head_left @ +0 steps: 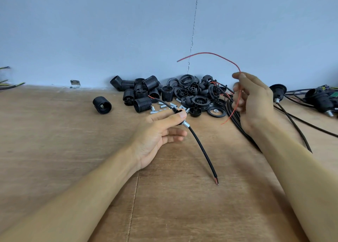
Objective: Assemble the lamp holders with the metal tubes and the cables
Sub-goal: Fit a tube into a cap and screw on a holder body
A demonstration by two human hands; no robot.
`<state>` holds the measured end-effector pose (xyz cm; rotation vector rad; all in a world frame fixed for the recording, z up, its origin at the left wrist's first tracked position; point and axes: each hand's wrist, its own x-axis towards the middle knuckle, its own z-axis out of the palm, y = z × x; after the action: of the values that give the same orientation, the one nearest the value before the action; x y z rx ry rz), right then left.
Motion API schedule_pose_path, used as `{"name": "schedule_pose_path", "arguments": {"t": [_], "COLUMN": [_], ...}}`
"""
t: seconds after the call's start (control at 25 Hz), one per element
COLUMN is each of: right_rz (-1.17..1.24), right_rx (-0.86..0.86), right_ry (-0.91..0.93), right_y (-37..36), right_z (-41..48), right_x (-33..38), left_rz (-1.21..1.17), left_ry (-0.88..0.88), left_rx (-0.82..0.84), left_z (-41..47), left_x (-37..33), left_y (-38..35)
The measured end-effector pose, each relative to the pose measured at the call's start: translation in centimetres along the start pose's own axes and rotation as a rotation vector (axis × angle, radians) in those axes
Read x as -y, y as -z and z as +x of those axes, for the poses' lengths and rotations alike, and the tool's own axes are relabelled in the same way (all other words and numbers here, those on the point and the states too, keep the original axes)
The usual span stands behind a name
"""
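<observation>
My left hand (157, 132) pinches a small black lamp holder cap (178, 112) with a short metal tube (186, 124) sticking out of it. A black cable (203, 150) runs through the tube and hangs down to the wooden table, its bare red tip near the middle. My right hand (254, 99) is raised above the table and holds a thin red wire (210, 54) that arcs up to the left and dangles below the fingers.
A pile of black threaded lamp holder bodies (140, 92), caps and rings (197, 93) lies along the blue wall, with loose metal tubes (164, 106) in front. One holder (102, 105) lies apart at left. Black cables (236, 117) and assembled holders (318, 97) lie at right.
</observation>
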<state>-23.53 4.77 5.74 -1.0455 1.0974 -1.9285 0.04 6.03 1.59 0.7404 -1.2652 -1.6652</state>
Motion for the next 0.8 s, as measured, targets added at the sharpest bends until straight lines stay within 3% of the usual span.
{"name": "schedule_pose_path", "arguments": {"t": [0.24, 0.48, 0.8], "right_rz": [-0.060, 0.093, 0.220], "right_rx": [0.101, 0.268, 0.002], "right_ry": [-0.160, -0.252, -0.094], "right_y": [-0.6, -3.0, -3.0], "right_z": [-0.6, -2.7, -2.1], "right_x": [-1.5, -2.6, -1.5], "left_rz": [-0.008, 0.002, 0.009], "left_ry": [0.008, -0.004, -0.004], "left_rx": [-0.006, -0.001, -0.003], "left_z": [0.2, 0.3, 0.2], "left_x": [0.2, 0.3, 0.3], "left_y": [0.0, 0.1, 0.0]}}
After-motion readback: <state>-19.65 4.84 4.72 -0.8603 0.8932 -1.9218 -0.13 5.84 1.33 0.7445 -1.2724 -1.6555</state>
